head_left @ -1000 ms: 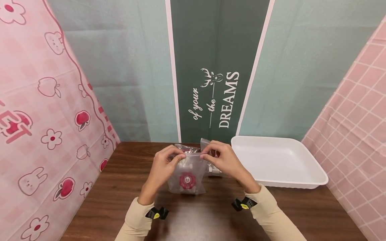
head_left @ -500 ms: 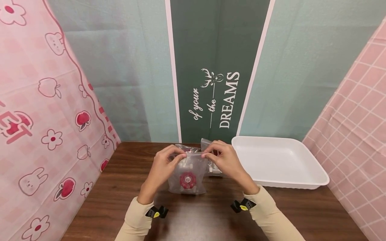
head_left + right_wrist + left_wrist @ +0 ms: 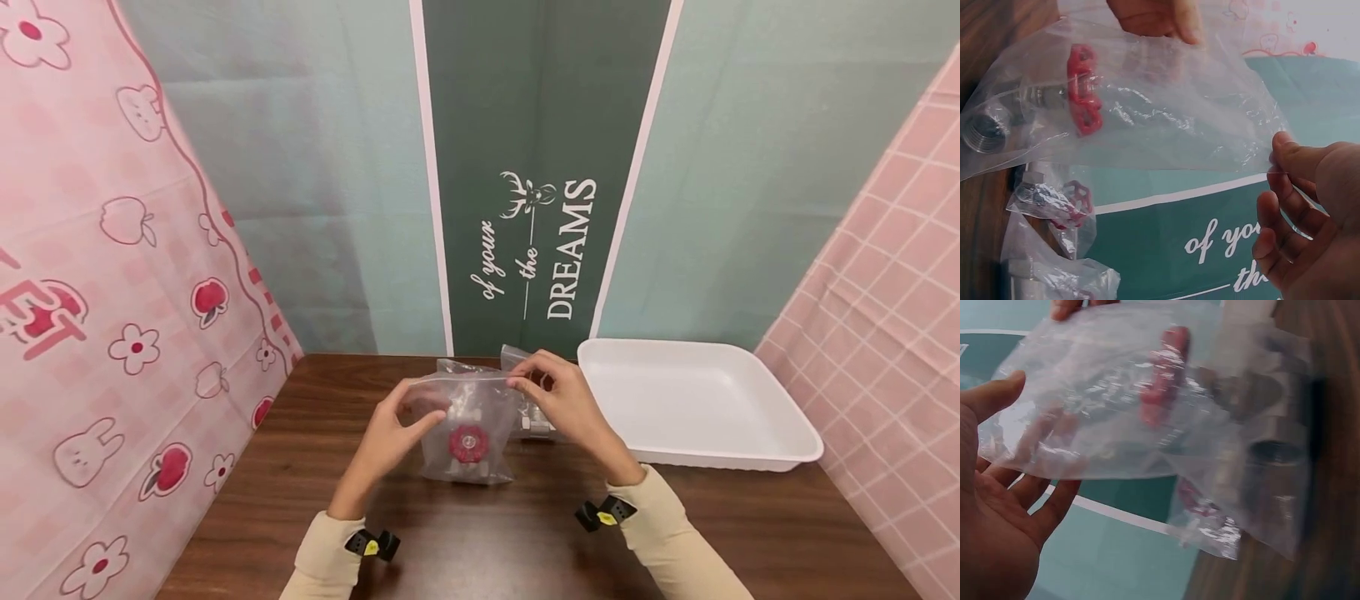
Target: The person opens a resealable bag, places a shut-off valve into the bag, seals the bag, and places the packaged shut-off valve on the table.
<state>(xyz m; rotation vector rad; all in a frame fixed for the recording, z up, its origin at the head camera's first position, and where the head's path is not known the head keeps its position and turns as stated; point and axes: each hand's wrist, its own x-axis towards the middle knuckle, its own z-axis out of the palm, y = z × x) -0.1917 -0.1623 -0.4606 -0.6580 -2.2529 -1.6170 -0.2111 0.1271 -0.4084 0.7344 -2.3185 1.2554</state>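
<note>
A clear zip bag (image 3: 495,412) stands upright on the table, holding a metal valve (image 3: 1000,106) with a red handwheel (image 3: 468,443). My right hand (image 3: 562,396) pinches the bag's top right corner between thumb and fingertips. On the other side, my left hand (image 3: 386,433) has its thumb lifted off the plastic, while its fingers (image 3: 1054,506) reach behind the bag's upper left side. The right wrist view shows a second bagged valve (image 3: 1032,184) with a red wheel behind the first. Another bag (image 3: 1100,278) with metal fittings sits beside that one, partly behind my right hand in the head view.
A white tray (image 3: 693,458) stands on the right of the dark wooden table (image 3: 480,542), near the back. Cloth hangings with a green stripe (image 3: 540,100) rise behind it, and pink cloths (image 3: 165,400) close off both sides.
My left hand has let go of the bag's top edge and moved left and slightly down, its thumb parting from the fingers. The right hand keeps its pinch, and the bag's top has spread wider.
</note>
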